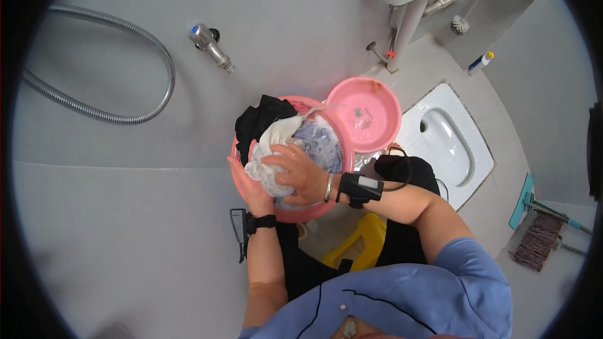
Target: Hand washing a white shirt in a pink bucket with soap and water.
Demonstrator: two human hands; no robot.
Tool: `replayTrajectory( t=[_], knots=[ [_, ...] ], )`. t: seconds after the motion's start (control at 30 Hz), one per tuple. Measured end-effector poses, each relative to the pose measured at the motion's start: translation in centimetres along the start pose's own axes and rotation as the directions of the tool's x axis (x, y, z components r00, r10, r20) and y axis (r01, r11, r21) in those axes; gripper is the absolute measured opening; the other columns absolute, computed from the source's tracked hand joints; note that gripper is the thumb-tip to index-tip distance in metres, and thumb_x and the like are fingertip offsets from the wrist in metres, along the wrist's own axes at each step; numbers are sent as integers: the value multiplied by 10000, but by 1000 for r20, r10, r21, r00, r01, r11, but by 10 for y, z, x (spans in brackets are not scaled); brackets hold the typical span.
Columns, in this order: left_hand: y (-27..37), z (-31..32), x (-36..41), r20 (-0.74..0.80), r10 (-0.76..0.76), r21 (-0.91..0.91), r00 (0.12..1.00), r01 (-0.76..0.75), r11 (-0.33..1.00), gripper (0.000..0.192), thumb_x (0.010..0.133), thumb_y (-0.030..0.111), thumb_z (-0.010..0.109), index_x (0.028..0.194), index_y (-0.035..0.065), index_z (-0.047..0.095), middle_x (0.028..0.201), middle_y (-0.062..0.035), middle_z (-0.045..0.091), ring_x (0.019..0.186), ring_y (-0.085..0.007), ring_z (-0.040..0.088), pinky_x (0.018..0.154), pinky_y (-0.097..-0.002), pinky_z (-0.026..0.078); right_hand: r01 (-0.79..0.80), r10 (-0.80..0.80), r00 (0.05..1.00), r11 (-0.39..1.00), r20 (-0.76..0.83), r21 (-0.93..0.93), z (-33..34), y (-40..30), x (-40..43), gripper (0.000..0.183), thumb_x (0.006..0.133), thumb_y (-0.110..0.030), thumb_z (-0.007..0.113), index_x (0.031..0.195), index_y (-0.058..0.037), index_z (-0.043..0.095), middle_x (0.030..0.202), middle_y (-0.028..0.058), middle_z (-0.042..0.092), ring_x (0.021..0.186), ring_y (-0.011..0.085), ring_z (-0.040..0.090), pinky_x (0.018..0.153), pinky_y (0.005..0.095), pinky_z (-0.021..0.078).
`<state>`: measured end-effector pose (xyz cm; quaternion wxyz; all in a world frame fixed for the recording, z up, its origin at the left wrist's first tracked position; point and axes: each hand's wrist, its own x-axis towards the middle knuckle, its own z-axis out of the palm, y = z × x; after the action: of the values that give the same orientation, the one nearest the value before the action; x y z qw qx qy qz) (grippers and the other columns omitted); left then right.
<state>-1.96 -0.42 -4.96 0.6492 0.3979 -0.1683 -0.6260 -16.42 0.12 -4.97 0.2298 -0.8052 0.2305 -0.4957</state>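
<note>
Wet white cloth (268,174) is bunched between my two hands over a pink plastic basin (348,150). My left hand (252,190) cups the bundle from the left and below, its fingers partly hidden behind the cloth. From the right, my right hand (301,174) presses onto the bundle with its fingers curled over it. Blue-grey fabric (320,143) lies in soapy, foamy water on the basin's right side. A black garment (264,120) hangs over the far left rim. Some pink-red fabric (299,105) shows at the far edge.
A second pink basin (391,125) with a little water adjoins on the right, beside a squat toilet (450,146). Beneath me is a yellow plastic stool (367,240). A metal tap (212,47) and shower hose (167,70) are on the wall; mops (537,242) lie at right.
</note>
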Motion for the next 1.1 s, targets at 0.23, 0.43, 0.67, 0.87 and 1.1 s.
replayTrajectory(
  t=[0.23,0.43,0.67,0.87,1.1],
  knots=[
    [-14,-20,10,604,-362,-189,710,569,800,547,887,503,331,1119,37,499,1047,-77,566,926,-182,550,797,-300,453,16,-57,987,966,-150,-259,30,0,-2,168,598,-237,628,652,-111,532,938,77,527,957,280,467,774,468,347],
    [-38,-10,10,-20,-293,181,956,292,939,405,900,361,419,1099,23,517,999,-56,577,863,-136,557,743,-256,453,-29,76,993,903,93,-428,31,39,-1,144,625,-198,573,691,-75,537,654,65,498,644,253,488,616,381,404],
    [-29,-21,0,39,-218,546,975,162,822,462,810,124,589,1218,4,409,1071,-86,537,920,-153,538,811,-274,435,-632,601,768,766,-221,-116,10,74,-8,219,768,-270,536,730,-55,557,682,92,535,765,341,533,646,420,428],
    [-42,-66,-2,248,13,950,969,-246,195,811,593,178,749,1260,-16,330,1200,-186,390,1092,-281,426,919,-336,356,-727,801,591,580,95,-367,5,79,-33,656,706,-447,615,1188,-52,409,1159,239,411,1082,379,410,875,444,378],
    [-67,-58,-19,284,-221,872,933,-347,-345,1055,522,258,778,1343,14,161,1292,-271,233,1198,-427,235,964,-449,288,-481,874,433,432,222,-763,32,71,-42,679,668,-342,678,1222,-92,374,1296,208,271,1200,396,267,865,527,362]
  ],
)
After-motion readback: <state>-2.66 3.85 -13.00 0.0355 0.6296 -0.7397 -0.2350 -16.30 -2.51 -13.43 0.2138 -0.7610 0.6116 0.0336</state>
